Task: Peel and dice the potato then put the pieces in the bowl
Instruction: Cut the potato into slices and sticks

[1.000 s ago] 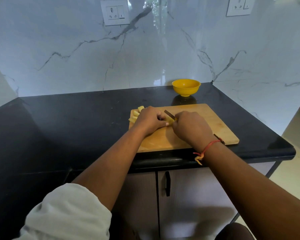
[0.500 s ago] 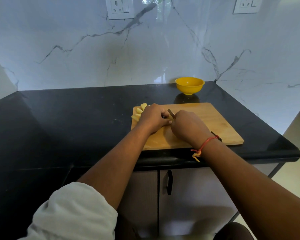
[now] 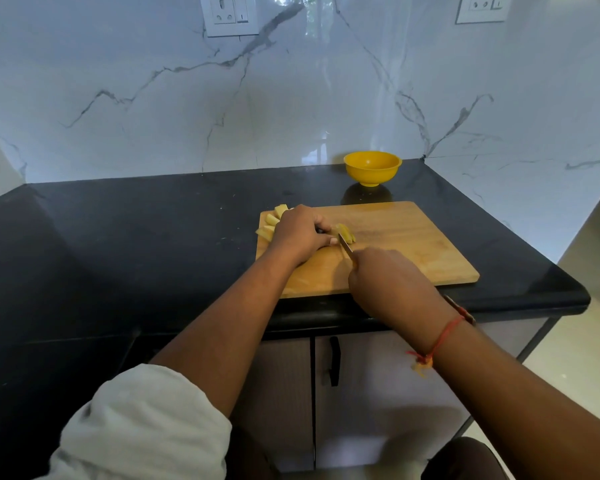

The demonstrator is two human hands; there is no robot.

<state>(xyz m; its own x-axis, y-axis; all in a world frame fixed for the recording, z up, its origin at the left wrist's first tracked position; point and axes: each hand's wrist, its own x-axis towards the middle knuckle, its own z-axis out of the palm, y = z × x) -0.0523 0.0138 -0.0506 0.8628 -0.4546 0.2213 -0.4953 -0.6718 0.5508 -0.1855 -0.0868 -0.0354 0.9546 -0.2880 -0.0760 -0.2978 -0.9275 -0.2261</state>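
1. Our left hand (image 3: 300, 233) lies on the cutting board (image 3: 413, 244), with its fingers curled down over the potato strips (image 3: 347, 233) that stick out past its fingertips.
2. Our right hand (image 3: 392, 282) is closed round the handle of the knife (image 3: 346, 247). The blade points away from us and meets the strips just beside the left fingertips.
3. More cut potato pieces (image 3: 272, 221) sit in a small heap at the board's far left corner, partly behind the left hand.
4. The yellow bowl (image 3: 372, 168) stands on the black counter (image 3: 153, 237) beyond the board, near the marble wall and well apart from the potato.
5. A red thread (image 3: 437, 344) circles our right wrist, and a pale rolled sleeve (image 3: 142, 420) covers our left upper arm.
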